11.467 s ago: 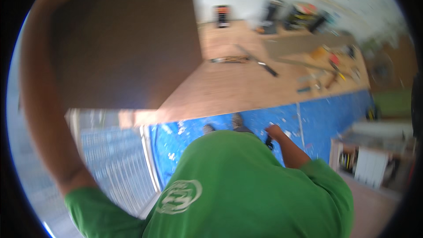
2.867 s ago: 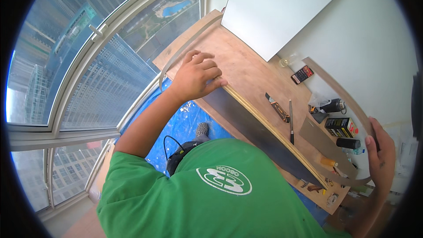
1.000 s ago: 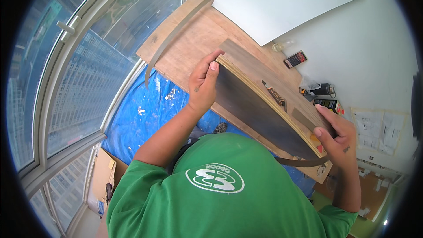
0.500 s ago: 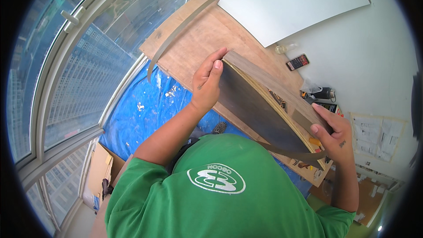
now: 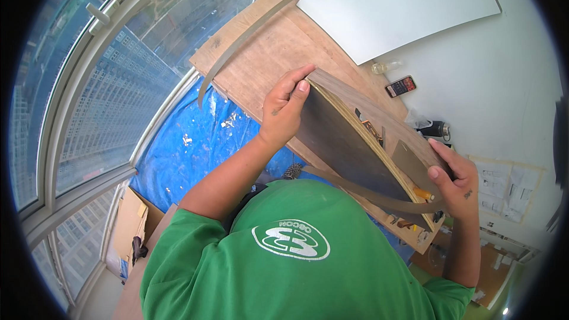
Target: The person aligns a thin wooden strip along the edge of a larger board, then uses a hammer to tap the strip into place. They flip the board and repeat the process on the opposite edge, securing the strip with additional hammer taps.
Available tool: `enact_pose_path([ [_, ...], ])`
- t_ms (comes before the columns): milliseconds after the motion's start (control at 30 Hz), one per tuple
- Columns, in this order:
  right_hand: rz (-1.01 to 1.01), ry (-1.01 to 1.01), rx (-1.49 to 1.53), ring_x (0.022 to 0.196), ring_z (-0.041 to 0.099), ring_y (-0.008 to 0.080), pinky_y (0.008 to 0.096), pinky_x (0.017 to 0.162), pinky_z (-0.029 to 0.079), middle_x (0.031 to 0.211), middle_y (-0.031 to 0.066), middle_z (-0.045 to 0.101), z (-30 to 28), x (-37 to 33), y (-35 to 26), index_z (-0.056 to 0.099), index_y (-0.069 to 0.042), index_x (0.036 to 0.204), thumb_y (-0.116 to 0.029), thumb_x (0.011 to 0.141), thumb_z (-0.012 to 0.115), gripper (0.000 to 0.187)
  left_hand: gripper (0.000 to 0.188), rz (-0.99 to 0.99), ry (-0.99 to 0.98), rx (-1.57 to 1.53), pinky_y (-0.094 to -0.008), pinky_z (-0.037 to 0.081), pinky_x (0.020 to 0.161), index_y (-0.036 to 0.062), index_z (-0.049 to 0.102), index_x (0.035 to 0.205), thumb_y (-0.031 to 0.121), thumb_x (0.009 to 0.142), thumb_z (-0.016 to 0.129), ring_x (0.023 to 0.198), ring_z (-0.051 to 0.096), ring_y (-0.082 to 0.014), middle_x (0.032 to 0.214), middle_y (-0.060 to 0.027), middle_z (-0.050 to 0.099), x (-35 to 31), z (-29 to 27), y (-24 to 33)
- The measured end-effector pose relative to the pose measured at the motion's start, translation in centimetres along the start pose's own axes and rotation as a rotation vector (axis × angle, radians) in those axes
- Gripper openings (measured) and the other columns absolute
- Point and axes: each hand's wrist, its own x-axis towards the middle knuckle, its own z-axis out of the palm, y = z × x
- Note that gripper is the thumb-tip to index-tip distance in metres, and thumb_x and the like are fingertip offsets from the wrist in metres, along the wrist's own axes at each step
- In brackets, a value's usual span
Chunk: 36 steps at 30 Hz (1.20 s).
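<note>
A plywood board with a dark face stands tilted before me, its layered edge upward. My left hand is closed at its far corner, thumb on top, where one end of a wood-grain edging strip meets the board. From there the strip runs apart from the plywood edge to my right hand, which grips it between thumb and fingers. Its loose tail curls back toward my body, across the board's lower part. Tools, among them an orange handle, show in the gap between strip and board.
Beneath lies a wooden worktable with another curved strip at its far left end. A white panel, phone, glass jar and black bottle are by the wall. Blue sheeting covers the floor beside windows.
Both hands have shifted slightly right with the board and strip. The gap between strip and plywood edge shows more of the tools, and the strip's tail reaches farther left.
</note>
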Motion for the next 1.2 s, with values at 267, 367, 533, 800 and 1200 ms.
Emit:
enact_pose_path([
  [267,0.061,-0.027,0.039,0.092,0.067,0.0135,0.0274,0.088,0.052,0.109,0.012,0.076,-0.5,-0.3,-0.3,0.067,0.003,0.135,-0.018,0.093,0.077,0.048,0.036,0.065,-0.018,-0.003,-0.0324,0.043,0.111,-0.0004,0.064,0.139,0.019,0.108,0.06,0.128,0.059,-0.0189,0.134,-0.0113,0.068,0.1,-0.2,-0.7],
  [367,0.015,-0.019,0.033,0.093,0.067,0.0132,0.0273,0.089,0.051,0.11,0.012,0.076,0.0,-0.1,0.1,0.067,0.003,0.135,-0.018,0.092,0.077,0.049,0.037,0.01,0.008,-0.063,-0.0329,0.043,0.111,-0.0006,0.064,0.139,0.02,0.109,0.06,0.129,0.059,-0.0194,0.135,-0.0121,0.068,0.0,-0.2,-0.7],
  [533,0.017,-0.027,0.021,0.097,0.069,0.0147,0.0283,0.091,0.052,0.112,0.0136,0.076,0.3,0.2,0.4,0.067,0.003,0.135,-0.017,0.092,0.077,0.049,0.037,-0.021,0.017,-0.027,-0.032,0.044,0.11,-0.0011,0.064,0.139,0.02,0.109,0.06,0.127,0.06,-0.0183,0.134,-0.0117,0.068,0.0,-0.3,-0.7],
  [800,0.022,-0.034,0.006,0.1,0.07,0.0163,0.0291,0.092,0.052,0.113,0.0149,0.076,0.4,0.7,0.8,0.068,0.001,0.135,-0.016,0.09,0.078,0.049,0.037,-0.011,-0.004,-0.07,-0.0312,0.044,0.11,-0.0013,0.062,0.141,0.017,0.109,0.059,0.128,0.058,-0.0164,0.135,-0.009,0.067,0.1,-0.4,-0.5],
  [1200,0.044,-0.066,0.023,0.101,0.07,0.0167,0.0296,0.093,0.052,0.113,0.0139,0.076,0.3,1.2,1.6,0.068,0.001,0.135,-0.015,0.09,0.078,0.048,0.039,-0.012,-0.019,-0.113,-0.031,0.042,0.113,-0.001,0.061,0.144,0.017,0.11,0.058,0.133,0.057,-0.0178,0.142,-0.0118,0.065,0.3,-0.3,-0.6],
])
